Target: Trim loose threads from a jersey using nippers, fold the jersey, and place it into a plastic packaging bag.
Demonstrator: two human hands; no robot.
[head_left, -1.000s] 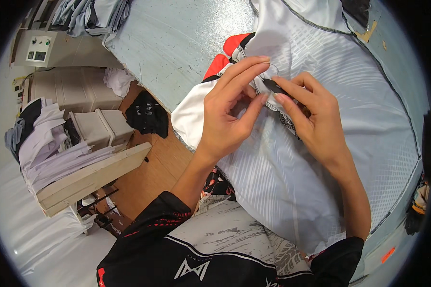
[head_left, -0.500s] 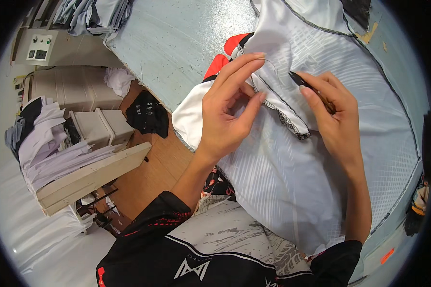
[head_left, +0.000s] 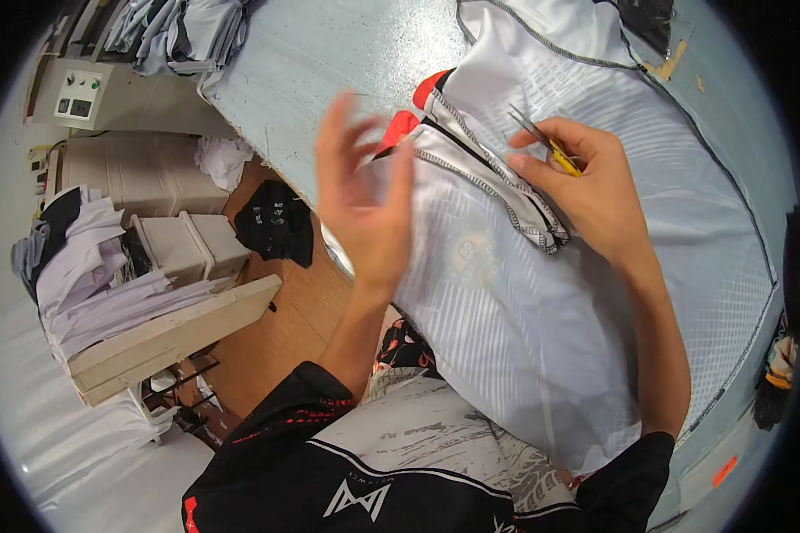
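Note:
A white garment (head_left: 524, 355) with dark overlocked seams lies inside out across the table under both hands. Red and black trim (head_left: 400, 130) shows at its far left edge, beside a folded double seam (head_left: 498, 182). My right hand (head_left: 587, 178) grips yellow-handled thread snips (head_left: 556, 153), their thin metal blades pointing up and left above the fabric. Smeared by motion, my left hand (head_left: 364, 195) hovers left of the seam with its fingers spread; nothing can be made out in it.
The pale blue table (head_left: 302, 80) reaches away to the upper left, with a pile of folded garments (head_left: 182, 35) on its far corner. Lower left are grey plastic bins (head_left: 191, 240), a stack of white cloth (head_left: 116, 293) on a wooden board (head_left: 178, 338), and a black cloth (head_left: 276, 222) on the floor.
My left hand has come away from the seam and thread, moving left with fingers spreading. In my right hand the snips have turned, showing their yellow handle. The seam lies flatter.

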